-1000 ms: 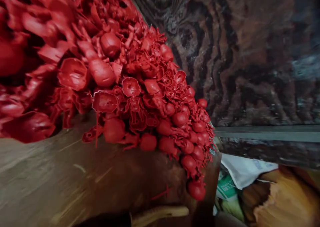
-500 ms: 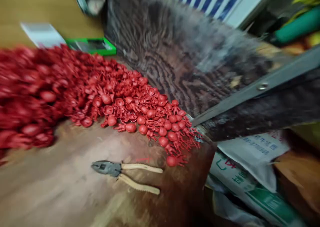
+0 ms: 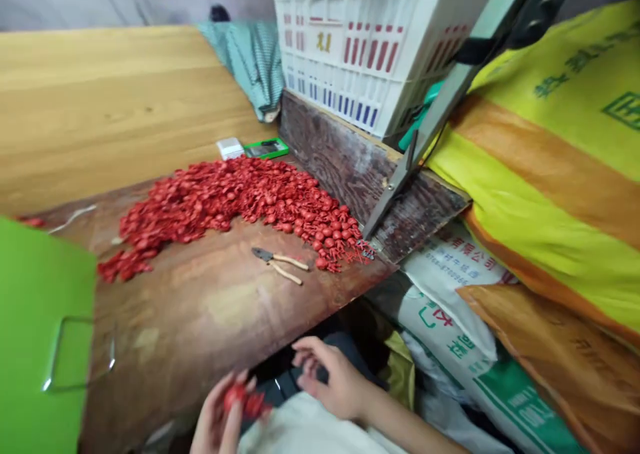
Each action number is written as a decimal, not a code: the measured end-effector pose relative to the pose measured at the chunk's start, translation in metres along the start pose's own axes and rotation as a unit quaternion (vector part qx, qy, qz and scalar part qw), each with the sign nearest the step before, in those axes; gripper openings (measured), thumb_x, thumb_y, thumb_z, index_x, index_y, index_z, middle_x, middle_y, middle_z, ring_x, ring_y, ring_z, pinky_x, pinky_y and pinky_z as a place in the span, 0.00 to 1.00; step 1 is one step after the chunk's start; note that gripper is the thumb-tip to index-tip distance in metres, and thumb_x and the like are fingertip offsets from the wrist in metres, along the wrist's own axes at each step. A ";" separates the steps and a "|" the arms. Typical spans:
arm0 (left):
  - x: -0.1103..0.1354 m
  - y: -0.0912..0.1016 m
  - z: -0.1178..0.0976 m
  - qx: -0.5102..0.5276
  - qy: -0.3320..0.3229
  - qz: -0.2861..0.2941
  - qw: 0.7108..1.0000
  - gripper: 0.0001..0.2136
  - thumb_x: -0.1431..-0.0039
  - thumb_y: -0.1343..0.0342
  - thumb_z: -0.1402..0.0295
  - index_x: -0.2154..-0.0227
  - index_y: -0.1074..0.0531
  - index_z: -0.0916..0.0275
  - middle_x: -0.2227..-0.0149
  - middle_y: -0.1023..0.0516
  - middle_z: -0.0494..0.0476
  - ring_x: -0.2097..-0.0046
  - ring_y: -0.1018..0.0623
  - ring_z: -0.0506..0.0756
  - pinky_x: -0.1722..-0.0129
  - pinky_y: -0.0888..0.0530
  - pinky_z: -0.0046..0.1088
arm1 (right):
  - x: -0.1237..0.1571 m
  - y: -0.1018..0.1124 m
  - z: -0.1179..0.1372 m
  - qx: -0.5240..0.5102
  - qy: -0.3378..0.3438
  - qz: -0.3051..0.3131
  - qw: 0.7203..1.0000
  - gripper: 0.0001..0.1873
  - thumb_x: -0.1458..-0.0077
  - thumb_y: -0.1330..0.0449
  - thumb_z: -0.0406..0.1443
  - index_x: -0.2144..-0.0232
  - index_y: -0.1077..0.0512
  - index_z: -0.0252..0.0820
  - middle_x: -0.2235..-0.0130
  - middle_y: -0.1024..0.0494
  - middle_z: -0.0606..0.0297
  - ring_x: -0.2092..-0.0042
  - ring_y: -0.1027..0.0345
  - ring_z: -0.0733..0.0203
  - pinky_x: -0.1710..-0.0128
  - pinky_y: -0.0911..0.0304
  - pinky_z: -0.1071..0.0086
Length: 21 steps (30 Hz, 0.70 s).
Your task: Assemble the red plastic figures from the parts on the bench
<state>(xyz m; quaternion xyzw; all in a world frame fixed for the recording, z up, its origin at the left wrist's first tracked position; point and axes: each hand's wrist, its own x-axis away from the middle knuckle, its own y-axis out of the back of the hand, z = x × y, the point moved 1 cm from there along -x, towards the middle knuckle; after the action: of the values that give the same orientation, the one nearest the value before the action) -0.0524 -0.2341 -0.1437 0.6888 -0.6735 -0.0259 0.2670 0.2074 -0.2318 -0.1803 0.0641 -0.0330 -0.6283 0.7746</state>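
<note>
Bare hands enter at the foot of the frame: the left hand (image 3: 216, 414), slender-fingered and cut off by the lower edge, and the right hand (image 3: 330, 378), with the right forearm (image 3: 413, 431) uncovered as far as the frame's edge. An off-white garment (image 3: 310, 427) crosses the person's front, dark fabric (image 3: 325, 361) just beyond it.

Soft even light, faint shadows; edges warped; left hand (image 3: 217, 421) perhaps blurred.

path: across wooden bench (image 3: 190, 327) | in way: red plastic parts (image 3: 235, 194), pliers (image 3: 275, 264)
</note>
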 end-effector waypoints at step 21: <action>0.027 0.004 0.021 -0.165 -0.023 0.156 0.974 0.11 0.41 0.41 0.55 0.68 0.20 0.56 0.64 0.15 0.55 0.58 0.18 0.62 0.56 0.24 0.36 | -0.141 0.157 -0.047 0.282 0.063 -0.325 0.900 0.33 0.40 0.45 0.59 0.49 0.24 0.39 0.50 0.16 0.37 0.74 0.26 0.51 0.61 0.23 0.48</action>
<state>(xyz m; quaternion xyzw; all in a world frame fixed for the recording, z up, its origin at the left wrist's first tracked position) -0.0618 -0.2663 -0.1515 0.5208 -0.7653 -0.1106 0.3618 0.3365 -0.0592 -0.2007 0.3270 -0.1371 -0.8042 0.4771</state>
